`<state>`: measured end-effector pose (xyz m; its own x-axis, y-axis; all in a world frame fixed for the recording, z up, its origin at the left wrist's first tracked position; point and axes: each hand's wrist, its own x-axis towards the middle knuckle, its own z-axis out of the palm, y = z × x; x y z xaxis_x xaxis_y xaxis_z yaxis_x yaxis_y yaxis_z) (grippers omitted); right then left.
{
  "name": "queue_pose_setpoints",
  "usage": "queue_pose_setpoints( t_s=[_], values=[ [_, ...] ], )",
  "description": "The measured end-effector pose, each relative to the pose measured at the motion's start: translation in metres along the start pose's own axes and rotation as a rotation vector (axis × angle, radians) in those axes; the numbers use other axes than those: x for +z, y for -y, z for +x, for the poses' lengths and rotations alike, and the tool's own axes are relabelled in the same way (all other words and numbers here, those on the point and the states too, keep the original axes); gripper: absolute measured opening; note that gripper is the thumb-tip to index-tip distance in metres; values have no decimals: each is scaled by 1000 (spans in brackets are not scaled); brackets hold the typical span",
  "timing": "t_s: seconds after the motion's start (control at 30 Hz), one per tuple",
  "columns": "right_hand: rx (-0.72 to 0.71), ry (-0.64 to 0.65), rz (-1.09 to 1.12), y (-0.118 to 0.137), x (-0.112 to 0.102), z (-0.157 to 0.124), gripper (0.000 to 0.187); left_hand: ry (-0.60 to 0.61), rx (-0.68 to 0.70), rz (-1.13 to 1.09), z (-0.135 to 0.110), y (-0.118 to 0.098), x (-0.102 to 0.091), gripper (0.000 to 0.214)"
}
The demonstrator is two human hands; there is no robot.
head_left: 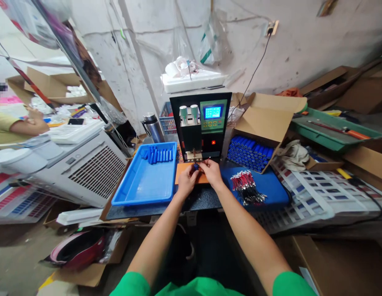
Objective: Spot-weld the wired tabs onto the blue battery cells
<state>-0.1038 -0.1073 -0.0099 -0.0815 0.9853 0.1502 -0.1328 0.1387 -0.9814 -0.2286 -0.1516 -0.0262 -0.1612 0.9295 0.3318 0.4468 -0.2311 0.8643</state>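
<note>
My left hand (187,179) is closed around a blue cylindrical battery cell (196,167), held under the electrodes of a black spot welder (193,139). Close against it, the fingers of my right hand (212,172) are pinched together at the cell's right side; what they grip is too small to make out. Both hands are over an orange pad (180,167) at the machine's foot. To the left, a blue tray (144,185) holds a row of blue cells (160,155). Right of my hands lies a bundle of red and black wire leads (248,187) on a blue surface.
An open cardboard box (265,119) packed with blue cells stands right of the welder. Behind the tray is a steel flask (153,128). A green tray (329,131) sits further right. At far left, another person's arm (27,123) shows beyond a white slatted unit (95,168).
</note>
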Motion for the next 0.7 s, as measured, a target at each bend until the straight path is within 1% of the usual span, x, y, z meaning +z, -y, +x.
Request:
queue_pose_setpoints(
  t_s=[0.1, 0.23, 0.37, 0.57, 0.7],
  values=[
    [-19, 2, -39, -4, 4, 1, 28, -7, 11, 31, -1, 2, -1, 31],
    [-45, -9, -125, -6, 4, 2, 28, -28, 15, 39, -1, 4, 0, 33],
    [-64, -9, -165, -4, 4, 1, 29, -32, 22, 61, -1, 5, 1, 32],
    [-58, -42, -181, -3, 7, -1, 30, -50, 17, 44, -2, 5, 1, 29],
    [-65, -75, -154, -4, 9, -2, 29, -43, 15, 78, -2, 1, 1, 27]
  ],
)
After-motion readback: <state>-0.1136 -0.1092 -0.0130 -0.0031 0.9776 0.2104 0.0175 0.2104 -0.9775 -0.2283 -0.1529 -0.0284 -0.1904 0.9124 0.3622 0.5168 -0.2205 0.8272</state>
